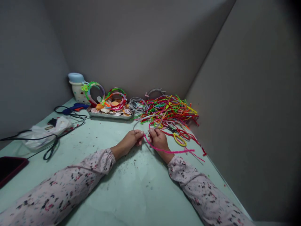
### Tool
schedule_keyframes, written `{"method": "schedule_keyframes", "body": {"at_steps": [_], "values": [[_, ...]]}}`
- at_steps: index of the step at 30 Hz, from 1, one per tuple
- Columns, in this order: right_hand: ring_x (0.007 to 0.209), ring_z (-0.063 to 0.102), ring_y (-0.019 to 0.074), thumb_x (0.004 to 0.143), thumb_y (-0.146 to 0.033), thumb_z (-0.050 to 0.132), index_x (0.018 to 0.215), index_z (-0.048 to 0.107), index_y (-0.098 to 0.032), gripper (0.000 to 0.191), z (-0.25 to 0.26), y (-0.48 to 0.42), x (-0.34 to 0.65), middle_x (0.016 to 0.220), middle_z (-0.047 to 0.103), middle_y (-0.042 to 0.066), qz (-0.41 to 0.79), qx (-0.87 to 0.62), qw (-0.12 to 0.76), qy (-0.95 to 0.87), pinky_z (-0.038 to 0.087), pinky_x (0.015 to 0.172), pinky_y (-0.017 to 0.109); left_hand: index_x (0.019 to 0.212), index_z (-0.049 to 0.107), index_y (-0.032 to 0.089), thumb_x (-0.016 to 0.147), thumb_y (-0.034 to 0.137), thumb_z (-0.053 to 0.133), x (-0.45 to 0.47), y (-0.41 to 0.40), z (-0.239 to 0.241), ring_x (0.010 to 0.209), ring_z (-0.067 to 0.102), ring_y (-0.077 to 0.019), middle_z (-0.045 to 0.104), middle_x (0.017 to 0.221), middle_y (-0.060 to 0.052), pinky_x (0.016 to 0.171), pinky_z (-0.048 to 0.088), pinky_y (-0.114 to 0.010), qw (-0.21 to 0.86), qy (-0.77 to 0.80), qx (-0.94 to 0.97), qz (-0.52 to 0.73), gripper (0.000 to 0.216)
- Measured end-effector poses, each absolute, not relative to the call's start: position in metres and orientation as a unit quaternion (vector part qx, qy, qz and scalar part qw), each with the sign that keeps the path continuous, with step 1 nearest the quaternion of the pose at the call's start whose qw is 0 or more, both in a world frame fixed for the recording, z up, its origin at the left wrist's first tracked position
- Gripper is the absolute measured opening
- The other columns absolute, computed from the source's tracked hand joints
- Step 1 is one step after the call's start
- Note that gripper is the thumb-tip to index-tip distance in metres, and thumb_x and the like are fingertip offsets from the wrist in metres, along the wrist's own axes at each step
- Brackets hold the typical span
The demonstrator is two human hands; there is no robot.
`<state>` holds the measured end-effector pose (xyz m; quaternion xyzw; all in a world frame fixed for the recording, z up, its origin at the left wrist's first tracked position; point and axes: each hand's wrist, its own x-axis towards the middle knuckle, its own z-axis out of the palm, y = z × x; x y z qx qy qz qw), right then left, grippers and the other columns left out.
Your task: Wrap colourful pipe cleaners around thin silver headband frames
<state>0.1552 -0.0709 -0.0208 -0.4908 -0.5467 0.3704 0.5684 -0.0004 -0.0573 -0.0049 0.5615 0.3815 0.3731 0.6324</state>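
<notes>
My left hand (pixel 133 138) is closed in a pinch at the end of a bright pink pipe cleaner (pixel 174 152), where it meets a thin grey wire loop (pixel 134 124). From there the pipe cleaner's long free end crosses my right wrist and points right. A short gap away, my right hand (pixel 159 140) is also closed, its thumb and fingers on the other side of the same loop. The loop arches up behind both hands. Part of it is hidden by my fingers, and its far side blends into the strands behind.
A large tangle of coloured pipe cleaners (pixel 172 108) and yellow-handled scissors (pixel 180 140) lie right. Behind are a wire coil (pixel 138 105), a metal tray (pixel 110 116) with shells and wrapped rings, and a lidded cup (pixel 78 91). Left are black cable (pixel 55 144), a plastic bag (pixel 39 133) and a phone (pixel 11 169).
</notes>
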Motion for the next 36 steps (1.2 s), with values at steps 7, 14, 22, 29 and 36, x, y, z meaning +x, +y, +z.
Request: {"method": "schedule_keyframes", "body": {"at_steps": [7,14,22,29,36], "values": [[0.045,0.049,0.0102,0.086,-0.047,0.050,0.078,0.057,-0.019,0.030,-0.0225,-0.0713,0.1557,0.061,0.057,-0.003,0.360,-0.490,0.565,-0.558,0.041,0.047,0.023,0.064,0.049,0.016,0.077,0.046,0.059,0.0005,-0.0573,-0.0037,0.043,0.043,-0.0085,0.049,0.050,0.002,0.046,0.031,-0.021,0.621,0.388,0.579,0.359,0.034],[0.047,0.048,0.0096,0.085,-0.047,0.051,0.079,0.055,-0.019,0.028,-0.0214,-0.0721,0.1548,0.063,0.054,-0.003,0.404,-0.465,0.563,-0.551,0.039,0.044,0.022,0.062,0.049,0.016,0.080,0.045,0.056,0.0003,-0.0564,-0.0078,0.042,0.039,-0.0071,0.048,0.049,0.003,0.044,0.026,-0.022,0.611,0.382,0.597,0.353,0.035],[0.048,0.047,0.0088,0.084,-0.045,0.053,0.074,0.052,-0.019,0.028,-0.0198,-0.0730,0.1549,0.062,0.053,-0.003,0.413,-0.462,0.564,-0.546,0.039,0.044,0.021,0.062,0.052,0.016,0.079,0.046,0.056,0.0015,-0.0597,-0.0038,0.041,0.035,-0.0074,0.047,0.047,0.003,0.043,0.023,-0.022,0.590,0.407,0.606,0.345,0.034],[0.044,0.046,0.0087,0.081,-0.043,0.054,0.078,0.056,-0.017,0.026,-0.0162,-0.0745,0.1558,0.060,0.054,-0.003,0.447,-0.460,0.566,-0.518,0.036,0.040,0.021,0.066,0.053,0.016,0.080,0.044,0.055,0.0030,-0.0590,-0.0054,0.043,0.038,-0.0075,0.046,0.049,0.003,0.045,0.026,-0.022,0.585,0.403,0.611,0.349,0.031],[0.042,0.045,0.0094,0.080,-0.042,0.055,0.076,0.055,-0.018,0.024,-0.0213,-0.0704,0.1562,0.058,0.054,-0.004,0.430,-0.479,0.556,-0.526,0.035,0.040,0.022,0.065,0.050,0.017,0.077,0.043,0.058,0.0006,-0.0575,-0.0033,0.041,0.038,-0.0069,0.047,0.048,0.003,0.044,0.025,-0.021,0.610,0.404,0.590,0.341,0.030]]}}
